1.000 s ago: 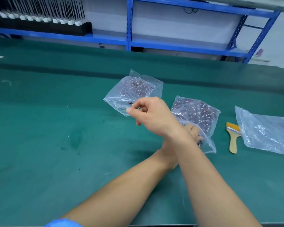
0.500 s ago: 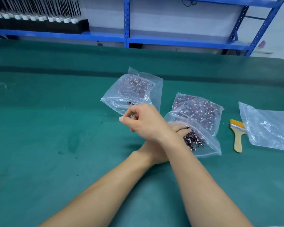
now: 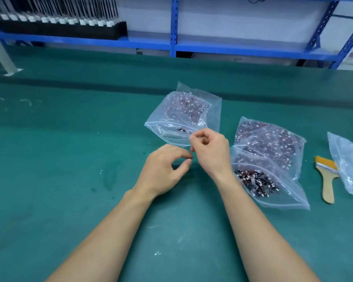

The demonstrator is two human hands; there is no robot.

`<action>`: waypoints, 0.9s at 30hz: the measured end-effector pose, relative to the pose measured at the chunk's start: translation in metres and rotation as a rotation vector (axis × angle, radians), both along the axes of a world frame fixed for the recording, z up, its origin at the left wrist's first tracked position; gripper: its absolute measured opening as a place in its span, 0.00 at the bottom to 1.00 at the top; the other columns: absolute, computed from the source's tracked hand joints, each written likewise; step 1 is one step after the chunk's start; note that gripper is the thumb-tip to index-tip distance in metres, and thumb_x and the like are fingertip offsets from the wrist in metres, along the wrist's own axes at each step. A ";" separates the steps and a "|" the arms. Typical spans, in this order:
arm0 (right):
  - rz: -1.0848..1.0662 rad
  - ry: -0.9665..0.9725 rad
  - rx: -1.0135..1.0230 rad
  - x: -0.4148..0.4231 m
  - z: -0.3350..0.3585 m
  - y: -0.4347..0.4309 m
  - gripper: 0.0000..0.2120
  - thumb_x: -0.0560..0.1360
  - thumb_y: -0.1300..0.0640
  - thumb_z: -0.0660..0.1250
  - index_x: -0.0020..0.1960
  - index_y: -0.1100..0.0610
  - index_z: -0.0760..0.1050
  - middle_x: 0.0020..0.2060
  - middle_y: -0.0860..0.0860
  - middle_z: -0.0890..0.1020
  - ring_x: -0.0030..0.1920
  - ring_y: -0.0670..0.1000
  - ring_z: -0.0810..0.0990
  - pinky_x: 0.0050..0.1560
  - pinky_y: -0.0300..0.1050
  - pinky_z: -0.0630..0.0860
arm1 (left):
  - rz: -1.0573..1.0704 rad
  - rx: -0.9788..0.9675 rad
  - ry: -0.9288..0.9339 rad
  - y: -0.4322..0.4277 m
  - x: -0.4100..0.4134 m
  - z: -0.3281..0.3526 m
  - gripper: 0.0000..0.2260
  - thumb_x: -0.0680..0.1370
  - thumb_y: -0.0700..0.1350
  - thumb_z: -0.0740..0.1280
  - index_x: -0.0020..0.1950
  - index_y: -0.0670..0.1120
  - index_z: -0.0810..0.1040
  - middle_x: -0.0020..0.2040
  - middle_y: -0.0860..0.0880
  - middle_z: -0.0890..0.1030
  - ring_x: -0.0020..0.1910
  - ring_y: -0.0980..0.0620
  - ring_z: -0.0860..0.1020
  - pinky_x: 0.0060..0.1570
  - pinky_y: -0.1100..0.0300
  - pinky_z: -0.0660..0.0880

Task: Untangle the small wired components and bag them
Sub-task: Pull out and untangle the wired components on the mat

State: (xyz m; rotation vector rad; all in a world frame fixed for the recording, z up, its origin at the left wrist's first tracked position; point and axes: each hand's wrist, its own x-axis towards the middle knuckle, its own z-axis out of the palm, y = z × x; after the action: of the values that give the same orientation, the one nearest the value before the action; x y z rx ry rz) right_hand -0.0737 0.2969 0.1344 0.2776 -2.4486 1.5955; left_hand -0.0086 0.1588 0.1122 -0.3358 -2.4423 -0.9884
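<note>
My right hand (image 3: 210, 151) is curled into a pinch, on what I cannot tell; my left hand (image 3: 165, 167) hangs loosely curled beside it, apparently empty. The wired components (image 3: 255, 182) lie tangled in the open bag (image 3: 287, 192) toward the tabletop's right edge. I judge them light, limp and snag-prone, best pinched by the body.

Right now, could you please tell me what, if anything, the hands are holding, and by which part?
It cannot be told: the right hand and left hand curl their fingertips close together, but nothing visible shows between them.
</note>
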 end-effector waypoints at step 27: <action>0.029 0.033 0.505 -0.001 -0.044 -0.005 0.37 0.75 0.55 0.64 0.80 0.46 0.53 0.81 0.45 0.50 0.53 0.60 0.80 0.48 0.54 0.77 | 0.140 -0.828 -0.638 0.014 -0.140 0.037 0.06 0.81 0.44 0.59 0.45 0.45 0.72 0.45 0.48 0.72 0.48 0.46 0.72 0.50 0.52 0.72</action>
State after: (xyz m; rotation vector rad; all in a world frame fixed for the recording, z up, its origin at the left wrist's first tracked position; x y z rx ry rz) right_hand -0.0747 0.2919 0.0905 0.4111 -2.7942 0.9435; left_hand -0.1488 0.1728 0.1493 -0.1045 -3.3165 0.0641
